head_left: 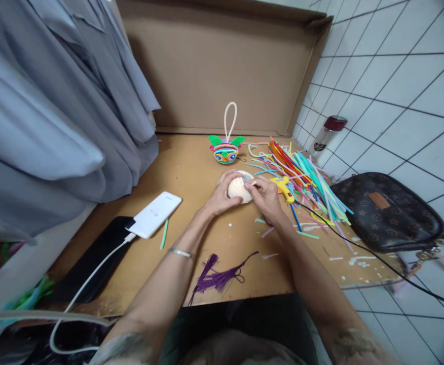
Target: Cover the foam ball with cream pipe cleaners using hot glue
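Observation:
My left hand [224, 195] curls round a cream, rounded ball-like piece [237, 189] above the middle of the table, with a pale disc-like rim showing at its right side. A small grey patch shows on its top. My right hand [264, 197] pinches at that patch, fingers closed; what they grip there is too small to make out. Just right of the right hand lies a yellow glue gun [283, 189] with a black cord. Behind the hands stands a colourful lion-head ornament [226, 152] with green ears and a white loop.
Many-coloured pipe cleaners [301, 175] lie heaped at the right, near a red-lidded jar [326, 134] and a brown patterned bag [389, 210]. Purple tassels [218, 279] lie at the front edge. A white power bank [155, 214] with a cable is at left, beside a grey curtain [54, 111].

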`<state>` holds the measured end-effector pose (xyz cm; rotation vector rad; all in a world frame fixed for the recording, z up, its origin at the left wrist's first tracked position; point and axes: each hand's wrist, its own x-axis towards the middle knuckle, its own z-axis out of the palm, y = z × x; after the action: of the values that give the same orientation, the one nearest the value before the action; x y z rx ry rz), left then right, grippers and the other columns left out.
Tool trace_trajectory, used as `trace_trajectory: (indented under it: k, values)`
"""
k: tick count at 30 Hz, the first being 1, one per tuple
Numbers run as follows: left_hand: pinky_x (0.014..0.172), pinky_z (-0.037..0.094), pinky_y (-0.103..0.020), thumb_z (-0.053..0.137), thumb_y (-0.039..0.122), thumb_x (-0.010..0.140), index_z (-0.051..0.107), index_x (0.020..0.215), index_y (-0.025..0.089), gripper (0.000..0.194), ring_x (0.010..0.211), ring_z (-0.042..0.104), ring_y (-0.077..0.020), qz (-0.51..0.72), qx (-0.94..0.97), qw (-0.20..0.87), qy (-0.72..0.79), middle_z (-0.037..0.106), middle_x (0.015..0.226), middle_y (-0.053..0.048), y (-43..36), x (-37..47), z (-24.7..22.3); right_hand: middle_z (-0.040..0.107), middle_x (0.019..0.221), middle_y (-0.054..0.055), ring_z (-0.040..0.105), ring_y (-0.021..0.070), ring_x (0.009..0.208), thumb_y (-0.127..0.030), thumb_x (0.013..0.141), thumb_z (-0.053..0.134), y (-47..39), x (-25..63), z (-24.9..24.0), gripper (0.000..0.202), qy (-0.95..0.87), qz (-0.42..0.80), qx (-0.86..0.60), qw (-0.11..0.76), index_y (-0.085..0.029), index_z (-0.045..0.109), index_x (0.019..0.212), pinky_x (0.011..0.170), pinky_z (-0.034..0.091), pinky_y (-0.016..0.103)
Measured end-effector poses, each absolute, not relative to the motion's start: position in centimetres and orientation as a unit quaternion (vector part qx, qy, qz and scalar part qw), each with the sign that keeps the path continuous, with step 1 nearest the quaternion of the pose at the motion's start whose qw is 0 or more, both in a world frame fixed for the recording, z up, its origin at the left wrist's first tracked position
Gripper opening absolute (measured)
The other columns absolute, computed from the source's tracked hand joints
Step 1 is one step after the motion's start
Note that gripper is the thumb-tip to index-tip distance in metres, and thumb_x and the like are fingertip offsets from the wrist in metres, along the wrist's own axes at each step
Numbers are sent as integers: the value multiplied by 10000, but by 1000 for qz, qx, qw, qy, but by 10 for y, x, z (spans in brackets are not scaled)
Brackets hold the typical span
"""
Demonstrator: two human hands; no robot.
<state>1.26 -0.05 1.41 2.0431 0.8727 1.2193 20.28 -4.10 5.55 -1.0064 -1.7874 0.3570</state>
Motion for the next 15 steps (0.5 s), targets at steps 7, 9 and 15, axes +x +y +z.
trace_trajectory:
  k: [7, 9, 15]
  values:
    - [1275, 362, -582, 596, 368, 762, 710, 1138, 263, 407, 1436, 522, -359, 545, 673, 376, 329, 610, 1412, -100, 9, 20, 5, 706, 803, 44, 633, 198, 766, -419, 967, 617, -41, 195, 50, 290, -730, 139, -413, 527, -229, 745, 790, 747, 477, 340]
    - [1262, 383, -563, 614, 360, 740, 724, 1105, 263, 393, 1399, 552, -350, 554, 660, 381, 335, 629, 1369, -94, 8, 21, 6, 708, 800, 45, 629, 197, 757, -421, 964, 621, -40, 195, 49, 290, -733, 137, -410, 526, -228, 743, 787, 739, 479, 339]
    - [1223, 444, -526, 643, 348, 735, 736, 1078, 254, 367, 1345, 592, -330, 564, 646, 380, 346, 649, 1331, -88, 3, 22, 10, 710, 799, 46, 630, 198, 745, -420, 970, 621, -40, 193, 49, 291, -739, 130, -395, 530, -230, 738, 783, 742, 489, 343]
